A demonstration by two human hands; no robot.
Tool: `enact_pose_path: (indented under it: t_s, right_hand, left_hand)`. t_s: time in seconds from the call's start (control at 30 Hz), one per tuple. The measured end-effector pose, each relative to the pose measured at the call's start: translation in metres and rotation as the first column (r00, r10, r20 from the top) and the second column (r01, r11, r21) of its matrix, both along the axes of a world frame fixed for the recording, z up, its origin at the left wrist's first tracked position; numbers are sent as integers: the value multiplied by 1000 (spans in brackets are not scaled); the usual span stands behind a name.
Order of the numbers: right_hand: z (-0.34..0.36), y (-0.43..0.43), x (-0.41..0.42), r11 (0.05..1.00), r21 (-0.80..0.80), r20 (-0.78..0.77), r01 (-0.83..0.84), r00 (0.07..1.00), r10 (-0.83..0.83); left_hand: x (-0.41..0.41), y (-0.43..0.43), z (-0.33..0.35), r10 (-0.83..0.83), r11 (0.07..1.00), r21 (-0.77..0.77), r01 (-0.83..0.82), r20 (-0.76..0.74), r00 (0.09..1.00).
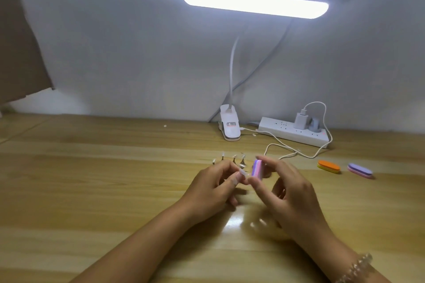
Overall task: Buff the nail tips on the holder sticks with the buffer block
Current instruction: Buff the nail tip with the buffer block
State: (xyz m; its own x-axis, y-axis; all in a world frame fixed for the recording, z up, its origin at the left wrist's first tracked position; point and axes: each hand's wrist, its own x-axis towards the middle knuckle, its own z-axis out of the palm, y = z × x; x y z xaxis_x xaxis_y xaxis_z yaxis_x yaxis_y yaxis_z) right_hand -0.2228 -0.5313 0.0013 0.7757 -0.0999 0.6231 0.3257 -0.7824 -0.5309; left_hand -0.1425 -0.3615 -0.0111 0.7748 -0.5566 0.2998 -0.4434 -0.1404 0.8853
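Buffer block (257, 167), pink and purple layers seen edge-on, held above the middle of the counter (92, 190). Its long axis runs nearly upright, leaning slightly to the right, with the upper end pointing toward the counter's far edge.

The counter is light wood with a glossy finish, and its far edge meets a plain white wall (126, 53). A clip lamp (255, 2) stands clamped at the far edge, its bar lit. To its right a white power strip (292, 132) carries two plugs, and a white cable (296, 153) loops toward the middle. An orange buffer (328, 166) and a purple buffer (360, 170) lie side by side but apart toward the right edge. A brown board (18, 41) leans at the far left corner.

The right hand (282, 190) grips the block between thumb below and curled fingers above; a bead bracelet (358, 266) circles that wrist. The left hand (213, 184) pinches a clear nail tip (243, 173), which touches the block's left face; its stick cannot be made out. Further holder sticks (234, 159) stand upright in a row just beyond both hands.
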Motion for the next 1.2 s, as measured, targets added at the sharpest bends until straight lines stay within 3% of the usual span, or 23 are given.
enact_pose_path:
  t_s: [0.07, 0.13, 0.2, 0.33, 0.53, 0.7, 0.8, 0.93, 1.07, 1.2]
  right_hand:
    - [-1, 6, 0, 994, -97, -46, -51, 998, 47]
    - [-2, 3, 3, 999, -44, -74, -30, 997, 27]
    - [-1, -2, 5, 1000, -14, -89, 10, 996, -12]
    - [-3, 1, 2, 992, -123, -78, -35, 997, 25]
    - [1, -12, 9, 973, 215, -56, 85, 996, -75]
    - [-3, 4, 1, 996, -62, -109, -70, 992, 63]
    - [-3, -3, 7, 1000, -1, -127, 2, 992, -2]
    - [-4, 2, 3, 992, -117, -91, -56, 995, 46]
    - [-2, -4, 8, 1000, 5, -103, -7, 995, 8]
    - [-3, 4, 2, 988, -126, -83, -85, 994, 75]
  left_hand:
    - [1, 0, 0, -11, 998, 55, 6, 97, 995]
    - [1, 0, 0, -19, 996, 89, 6, 148, 989]
    - [0, -1, 0, -24, 996, 92, 11, 147, 989]
    - [2, -1, -1, -7, 997, 73, -2, 115, 993]
    - [1, -3, -1, 39, 999, 19, -39, 45, 998]
    - [3, -2, -3, 23, 998, 54, -30, 126, 992]
    - [2, -3, -2, -17, 998, 65, 11, 100, 995]
    - [3, -3, -1, -44, 999, 15, 43, 26, 999]
    - [2, -2, -1, -48, 998, 29, 47, 40, 998]
    - [0, -2, 1, -55, 998, 25, 54, 14, 998]
